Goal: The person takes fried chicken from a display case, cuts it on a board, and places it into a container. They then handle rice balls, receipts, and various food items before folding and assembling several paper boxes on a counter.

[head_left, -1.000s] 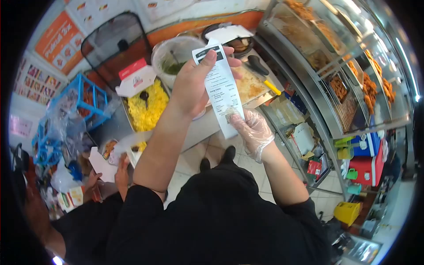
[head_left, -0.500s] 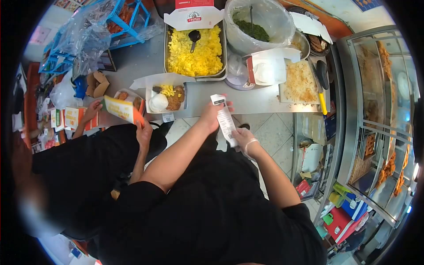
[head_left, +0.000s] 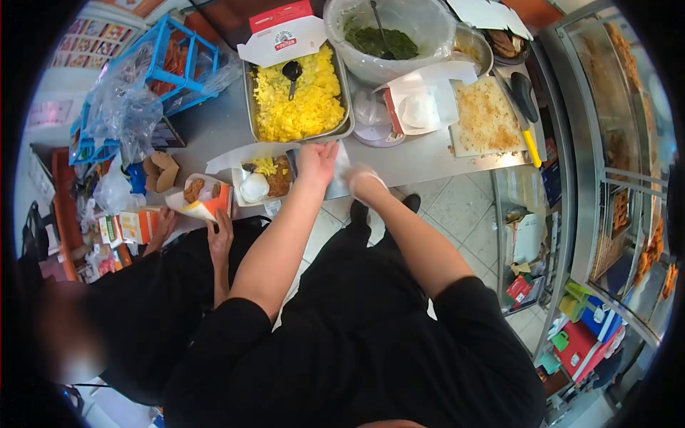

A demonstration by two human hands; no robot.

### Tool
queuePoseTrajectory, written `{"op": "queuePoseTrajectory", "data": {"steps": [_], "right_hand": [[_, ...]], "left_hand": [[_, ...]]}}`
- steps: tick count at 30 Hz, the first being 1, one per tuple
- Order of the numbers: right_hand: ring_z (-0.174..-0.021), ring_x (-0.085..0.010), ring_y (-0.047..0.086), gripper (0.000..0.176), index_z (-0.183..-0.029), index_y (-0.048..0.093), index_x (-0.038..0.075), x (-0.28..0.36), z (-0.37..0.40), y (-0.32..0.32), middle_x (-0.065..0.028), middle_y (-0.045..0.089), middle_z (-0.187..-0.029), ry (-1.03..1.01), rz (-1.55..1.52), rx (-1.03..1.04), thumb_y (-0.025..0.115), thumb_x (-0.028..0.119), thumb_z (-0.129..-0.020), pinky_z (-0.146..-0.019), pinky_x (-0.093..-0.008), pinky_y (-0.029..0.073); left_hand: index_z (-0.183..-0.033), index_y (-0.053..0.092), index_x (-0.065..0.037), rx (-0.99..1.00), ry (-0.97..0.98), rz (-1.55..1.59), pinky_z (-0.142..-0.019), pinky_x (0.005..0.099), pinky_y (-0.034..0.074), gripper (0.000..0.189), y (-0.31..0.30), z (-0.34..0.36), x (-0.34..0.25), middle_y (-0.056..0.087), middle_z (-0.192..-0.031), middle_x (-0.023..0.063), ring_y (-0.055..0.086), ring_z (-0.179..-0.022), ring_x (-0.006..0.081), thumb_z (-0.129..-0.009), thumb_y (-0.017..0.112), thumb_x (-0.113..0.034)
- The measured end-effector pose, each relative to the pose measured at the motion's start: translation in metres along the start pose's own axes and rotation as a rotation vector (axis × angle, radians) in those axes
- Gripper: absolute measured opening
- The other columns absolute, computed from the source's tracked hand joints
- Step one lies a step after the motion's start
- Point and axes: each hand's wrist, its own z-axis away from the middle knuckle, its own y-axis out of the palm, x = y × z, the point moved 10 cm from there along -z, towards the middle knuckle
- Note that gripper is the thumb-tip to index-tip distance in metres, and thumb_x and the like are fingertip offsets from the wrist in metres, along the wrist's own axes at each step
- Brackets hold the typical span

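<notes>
Our left hand [head_left: 317, 161] lies at the edge of the bench [head_left: 428, 153] with its fingers stretched. It is just beside the open meal box [head_left: 265, 178], which already holds a rice ball, yellow rice and a fried piece. The lid is not yet shut. A white paper slip [head_left: 343, 155] shows between that hand and our gloved right hand [head_left: 362, 180]. We cannot tell whether either grip has the slip.

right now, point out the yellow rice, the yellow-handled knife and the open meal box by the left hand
yellow rice [head_left: 310, 107], head view, middle of the heap
yellow-handled knife [head_left: 531, 148], head view, on the handle
open meal box [head_left: 239, 153], head view, on its white lid flap
</notes>
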Motion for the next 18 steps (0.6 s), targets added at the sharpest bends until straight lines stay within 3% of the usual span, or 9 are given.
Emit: {"op": "queuePoseTrajectory", "data": {"steps": [1,4,6,8,10,14,16,17,18], "right_hand": [[-0.11,-0.0376,0.065,0.028,-0.11,0.069,0.001,0.002,-0.024,-0.014,-0.0226,0.067,-0.117,0.105,-0.11,0.073,0.051,0.015,-0.092,-0.095,-0.0465,0.05],[-0.103,-0.0417,0.066,0.029,-0.105,0.071,0.002,-0.001,-0.056,-0.036,-0.024,0.069,-0.11,0.252,-0.45,-0.174,0.051,0.02,-0.094,-0.091,-0.0498,0.051],[-0.113,-0.0408,0.063,0.035,-0.115,0.068,0.001,-0.011,-0.034,-0.042,-0.0243,0.066,-0.118,0.467,-0.638,-0.11,0.051,0.027,-0.097,-0.096,-0.0471,0.05],[-0.115,-0.0412,0.061,0.038,-0.119,0.066,0.002,-0.016,-0.026,-0.035,-0.0243,0.065,-0.121,0.373,-0.598,-0.239,0.053,0.03,-0.097,-0.098,-0.0472,0.049],[-0.119,-0.0411,0.057,0.045,-0.126,0.061,0.001,-0.031,0.004,-0.027,-0.0249,0.061,-0.127,0.269,-0.484,-0.372,0.051,0.035,-0.098,-0.101,-0.0471,0.046],[-0.121,-0.0399,0.056,0.049,-0.129,0.059,0.005,-0.085,0.105,-0.032,-0.0263,0.059,-0.128,0.422,-0.561,-0.439,0.055,0.041,-0.097,-0.105,-0.0448,0.043],[-0.123,-0.039,0.055,0.06,-0.138,0.052,0.007,-0.136,0.142,-0.029,-0.0225,0.056,-0.135,0.533,-1.064,-0.702,0.05,0.052,-0.098,-0.103,-0.048,0.044],[-0.123,-0.039,0.055,0.06,-0.138,0.052,0.007,-0.146,0.151,-0.039,-0.0225,0.056,-0.135,0.533,-1.061,-0.731,0.05,0.052,-0.098,-0.103,-0.048,0.044],[-0.124,-0.039,0.054,0.065,-0.142,0.046,0.008,-0.163,0.164,-0.029,-0.0202,0.053,-0.138,0.602,-1.598,-0.838,0.046,0.056,-0.099,-0.101,-0.0501,0.044]], "left_hand": [[-0.129,0.032,0.019,0.005,0.003,-0.014,-0.111,0.0501,0.041,0.05,-0.001,-0.004,-0.003,0.041,-0.14,0.029,0.045,-0.132,0.0422,-0.081,0.04,0.01],[-0.125,0.038,0.02,-0.015,-0.053,-0.072,-0.115,0.049,0.038,0.041,-0.01,-0.005,-0.008,0.048,-0.135,0.0272,0.045,-0.132,0.0406,-0.088,0.044,0.003],[-0.125,0.041,0.017,0.0,-0.086,-0.124,-0.112,0.0478,0.041,0.04,-0.022,-0.004,-0.012,0.05,-0.133,0.0259,0.048,-0.129,0.0396,-0.09,0.046,0.0],[-0.126,0.043,0.014,0.052,-0.124,-0.159,-0.11,0.0466,0.043,0.039,-0.016,0.005,-0.01,0.052,-0.132,0.0245,0.051,-0.125,0.0385,-0.092,0.047,-0.004],[-0.127,0.049,0.003,0.041,-0.041,-0.393,-0.096,0.0402,0.051,0.035,-0.015,0.038,-0.007,0.057,-0.124,0.018,0.059,-0.111,0.0316,-0.095,0.051,-0.011],[-0.114,0.055,-0.008,0.461,0.185,-0.959,-0.069,0.0272,0.048,0.017,0.023,0.117,0.041,0.061,-0.093,0.0032,0.061,-0.078,0.013,-0.098,0.055,-0.014],[-0.107,0.054,-0.009,0.824,0.175,-1.19,-0.064,0.0244,0.048,0.012,0.073,0.178,0.095,0.061,-0.09,0.0019,0.06,-0.075,0.0104,-0.1,0.056,-0.018],[-0.107,0.052,-0.008,0.977,0.119,-1.228,-0.065,0.0289,0.049,0.016,0.09,0.199,0.128,0.061,-0.091,0.0022,0.059,-0.075,0.0121,-0.101,0.057,-0.021],[-0.101,0.052,-0.006,1.167,0.428,-1.334,-0.066,0.0358,0.048,0.019,0.123,0.23,0.139,0.06,-0.086,0.0066,0.059,-0.073,0.0192,-0.099,0.059,-0.023]]}}
